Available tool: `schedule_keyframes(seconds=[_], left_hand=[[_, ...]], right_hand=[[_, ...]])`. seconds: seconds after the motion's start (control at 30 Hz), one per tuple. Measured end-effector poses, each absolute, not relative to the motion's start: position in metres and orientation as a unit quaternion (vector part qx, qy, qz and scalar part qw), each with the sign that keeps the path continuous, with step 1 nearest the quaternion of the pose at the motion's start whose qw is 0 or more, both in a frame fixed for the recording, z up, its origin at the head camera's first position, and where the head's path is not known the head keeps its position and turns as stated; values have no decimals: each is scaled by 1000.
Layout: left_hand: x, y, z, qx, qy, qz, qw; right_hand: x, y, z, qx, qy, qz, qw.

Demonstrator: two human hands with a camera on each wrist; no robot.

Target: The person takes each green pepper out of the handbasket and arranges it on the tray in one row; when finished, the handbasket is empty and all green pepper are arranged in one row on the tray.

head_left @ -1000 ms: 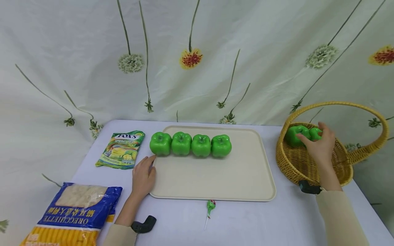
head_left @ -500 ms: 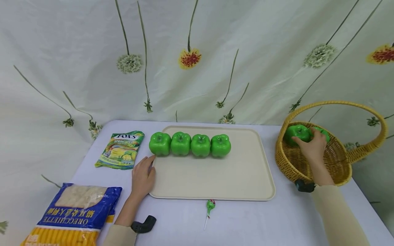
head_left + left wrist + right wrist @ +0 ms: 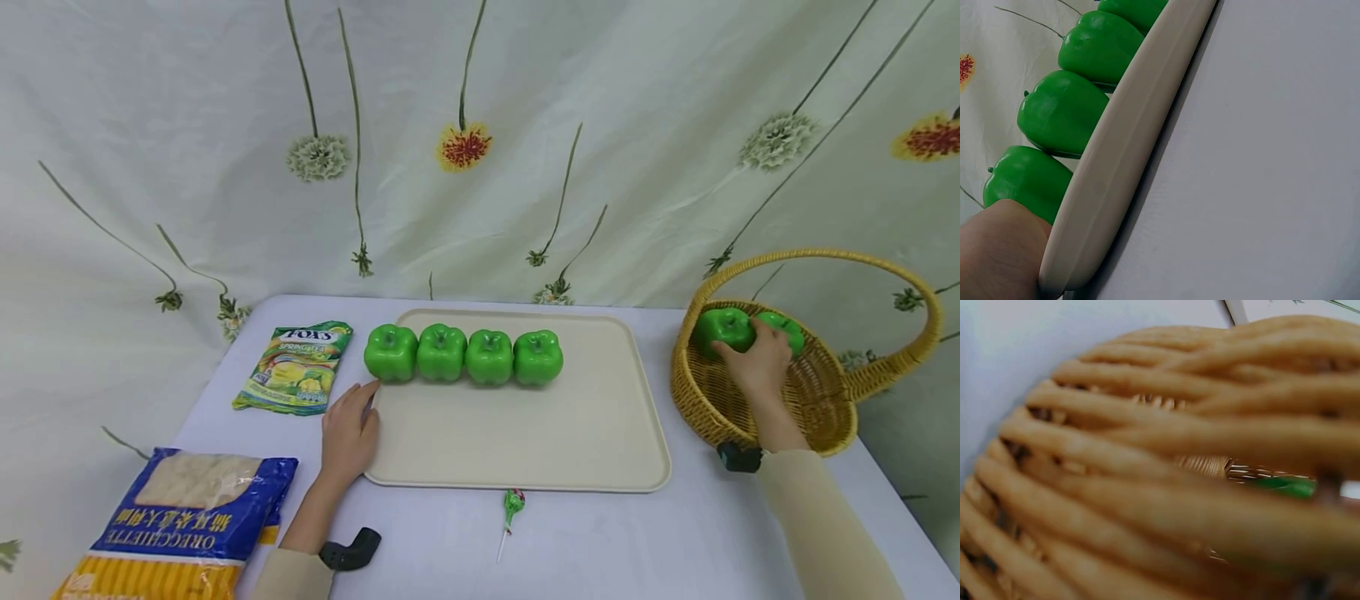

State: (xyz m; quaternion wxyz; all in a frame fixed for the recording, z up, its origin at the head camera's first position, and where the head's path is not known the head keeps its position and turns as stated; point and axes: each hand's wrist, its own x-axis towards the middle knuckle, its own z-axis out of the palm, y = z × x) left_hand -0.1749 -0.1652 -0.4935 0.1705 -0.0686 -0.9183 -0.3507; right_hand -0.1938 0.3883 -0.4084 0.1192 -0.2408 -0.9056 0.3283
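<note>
My right hand (image 3: 763, 367) reaches into a wicker basket (image 3: 693, 412) at the right of the head view. Its thumb and fingers pinch a shiny green bell pepper (image 3: 722, 327) in the basket; a second bell pepper (image 3: 787, 327) lies beside it, partly behind the fingers. The left hand (image 3: 350, 429) rests at the left edge of a cream tray (image 3: 517, 437), fingers relaxed along the rim. Several bell peppers (image 3: 490, 357) stand in a row across the tray's upper left. In the right wrist view the basket weave (image 3: 1147, 437) hides the fingers.
A Fox's candy bag (image 3: 296, 367) lies left of the tray, and an orecchiette pasta bag (image 3: 180, 521) is at the lower left. In front of the tray lies a green-wrapped lollipop (image 3: 513, 504). The basket's tall handle (image 3: 825, 252) arches over the right hand.
My right hand has moved slightly left and lower in the basket, its fingers closing around the left bell pepper. The left hand and the tray have stayed put.
</note>
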Motion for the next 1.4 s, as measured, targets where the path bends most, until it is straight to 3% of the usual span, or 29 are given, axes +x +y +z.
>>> schedule_keyframes(seconds=[1.4], left_hand=[[-177, -166, -494, -67, -921, -347, 162]], right_hand=[[-193, 389, -409, -215, -917, 312, 123]])
